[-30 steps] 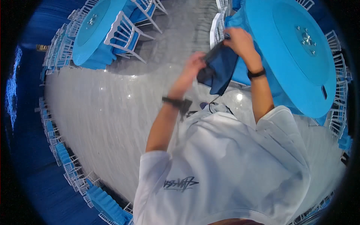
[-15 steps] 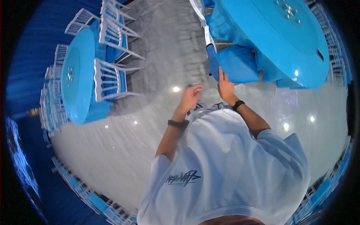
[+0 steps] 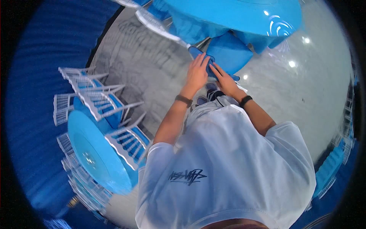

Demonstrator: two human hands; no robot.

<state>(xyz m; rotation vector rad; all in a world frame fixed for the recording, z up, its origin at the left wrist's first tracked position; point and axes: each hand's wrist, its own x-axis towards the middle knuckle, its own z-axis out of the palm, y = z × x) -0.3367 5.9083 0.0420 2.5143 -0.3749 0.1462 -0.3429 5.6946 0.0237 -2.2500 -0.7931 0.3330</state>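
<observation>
**Bare left hand [image 3: 197,72] and bare right hand [image 3: 227,84] on a blue fabric cover [image 3: 195,50]**

Dark wristbands [image 3: 184,100] circle both wrists. The fingers are stretched out over the cover; whether they pinch it, I cannot tell. It lies along the near edge of a chair with a bright-blue seat [image 3: 230,51]. Just beyond stands a round table in light-blue cloth [image 3: 232,15]. Well off to the left, slatted white chairs [image 3: 122,143] surround another round, blue-clothed table [image 3: 85,133].
</observation>
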